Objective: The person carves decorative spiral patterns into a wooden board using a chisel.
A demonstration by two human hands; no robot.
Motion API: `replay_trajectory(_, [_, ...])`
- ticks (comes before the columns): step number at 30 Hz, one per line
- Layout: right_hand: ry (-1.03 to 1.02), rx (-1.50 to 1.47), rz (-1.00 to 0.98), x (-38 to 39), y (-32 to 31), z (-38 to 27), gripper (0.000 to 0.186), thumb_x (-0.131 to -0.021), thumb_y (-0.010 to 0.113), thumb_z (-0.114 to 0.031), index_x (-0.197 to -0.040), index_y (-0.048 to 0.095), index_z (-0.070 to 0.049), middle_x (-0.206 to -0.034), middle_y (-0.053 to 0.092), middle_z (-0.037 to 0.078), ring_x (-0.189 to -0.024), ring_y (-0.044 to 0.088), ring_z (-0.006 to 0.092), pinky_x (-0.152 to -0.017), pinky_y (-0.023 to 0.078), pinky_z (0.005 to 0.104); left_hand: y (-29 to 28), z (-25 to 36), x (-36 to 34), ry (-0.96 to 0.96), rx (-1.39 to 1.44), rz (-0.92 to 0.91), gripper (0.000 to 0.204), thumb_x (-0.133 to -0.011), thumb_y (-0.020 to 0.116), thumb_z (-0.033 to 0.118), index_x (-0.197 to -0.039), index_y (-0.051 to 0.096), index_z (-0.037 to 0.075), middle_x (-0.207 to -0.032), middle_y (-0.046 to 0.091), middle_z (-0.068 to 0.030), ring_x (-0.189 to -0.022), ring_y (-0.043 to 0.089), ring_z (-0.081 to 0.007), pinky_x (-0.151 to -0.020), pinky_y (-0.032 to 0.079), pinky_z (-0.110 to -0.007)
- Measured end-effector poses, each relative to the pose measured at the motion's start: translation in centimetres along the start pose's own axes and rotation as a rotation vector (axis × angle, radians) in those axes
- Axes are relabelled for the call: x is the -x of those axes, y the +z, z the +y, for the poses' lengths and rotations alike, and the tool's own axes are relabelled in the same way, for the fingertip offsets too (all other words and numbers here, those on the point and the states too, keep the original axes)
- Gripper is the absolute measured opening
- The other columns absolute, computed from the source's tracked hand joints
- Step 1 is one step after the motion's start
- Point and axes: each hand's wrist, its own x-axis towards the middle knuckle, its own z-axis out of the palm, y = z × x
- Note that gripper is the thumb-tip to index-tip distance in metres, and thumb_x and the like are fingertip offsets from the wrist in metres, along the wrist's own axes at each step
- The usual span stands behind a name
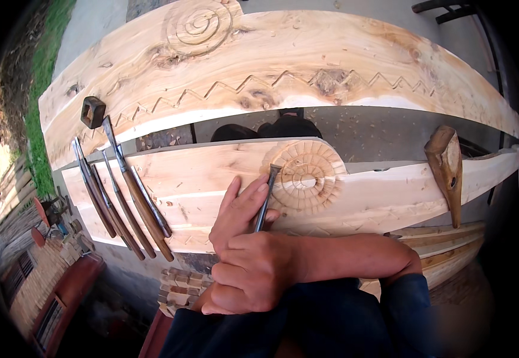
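A chisel (265, 206) with a dark metal blade slants over a pale wooden plank (211, 164). Its flared tip rests at the left part of a carved round rosette (304, 179) made of rings and radial cuts. My right hand (253, 271) is wrapped around the chisel's handle, hiding most of it. Just ahead, my left hand (238, 209) lies on the plank, its fingers and thumb on either side of the blade. Several other chisels and gouges (131, 200) with wooden handles lie across the plank to the left.
A wooden mallet (447, 170) rests on the plank's right end. Beyond is a second plank (331, 48) with a zigzag groove and carved rings (200, 27). A dark box-shaped piece (93, 112) sits by the chisels. Small wood blocks (182, 289) are stacked near my left side.
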Motion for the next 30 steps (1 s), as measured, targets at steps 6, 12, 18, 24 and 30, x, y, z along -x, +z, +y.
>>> replay_trajectory(6, [-0.048,0.070,0.041,0.3,0.1,-0.5,0.046,-0.097,0.080,-0.026,-0.069,0.047,-0.010,-0.064,0.046,0.000,-0.054,0.051,0.0139,-0.050,0.035,0.0301,0.3,-0.6,0.5,0.023,0.020,0.000,0.038,-0.097,0.081,0.016,-0.129,0.072,-0.002,-0.127,0.077,-0.0247,-0.128,0.073,-0.0338,-0.121,0.043,-0.060])
replay_trajectory(12, [-0.119,0.190,-0.076,-0.7,0.9,-0.7,0.039,-0.097,0.073,-0.027,-0.070,0.051,-0.009,-0.064,0.048,-0.001,-0.056,0.053,0.0120,-0.053,0.036,0.0290,-0.2,-2.2,0.9,0.113,0.191,-0.002,0.049,-0.104,0.073,0.029,-0.142,0.065,-0.002,-0.136,0.071,-0.0280,-0.134,0.067,-0.0418,-0.124,0.035,-0.067])
replay_trajectory(18, [-0.079,0.157,-0.257,-1.2,0.1,-0.7,0.035,-0.094,0.072,-0.029,-0.071,0.055,-0.009,-0.064,0.049,0.001,-0.055,0.053,0.0135,-0.053,0.038,0.0306,-0.3,-1.5,0.8,0.060,0.237,-0.028,0.050,-0.107,0.070,0.030,-0.144,0.063,-0.002,-0.137,0.071,-0.0275,-0.137,0.065,-0.0424,-0.126,0.032,-0.067])
replay_trajectory(24, [-0.143,0.141,-0.251,-1.0,0.2,-0.3,0.040,-0.098,0.072,-0.033,-0.073,0.056,-0.007,-0.066,0.053,0.002,-0.056,0.056,0.0152,-0.054,0.044,0.0319,0.1,-3.3,1.4,0.109,0.236,0.011,0.048,-0.107,0.069,0.030,-0.142,0.064,-0.003,-0.137,0.070,-0.0301,-0.139,0.063,-0.0426,-0.126,0.034,-0.065])
replay_trajectory(30, [-0.123,0.117,-0.241,-0.7,0.0,0.2,0.041,-0.097,0.075,-0.036,-0.074,0.056,-0.007,-0.069,0.054,0.003,-0.059,0.058,0.0162,-0.056,0.046,0.0321,-0.5,-0.8,0.8,-0.046,0.206,-0.023,0.045,-0.106,0.070,0.027,-0.140,0.066,-0.002,-0.138,0.070,-0.0307,-0.139,0.064,-0.0410,-0.127,0.034,-0.063])
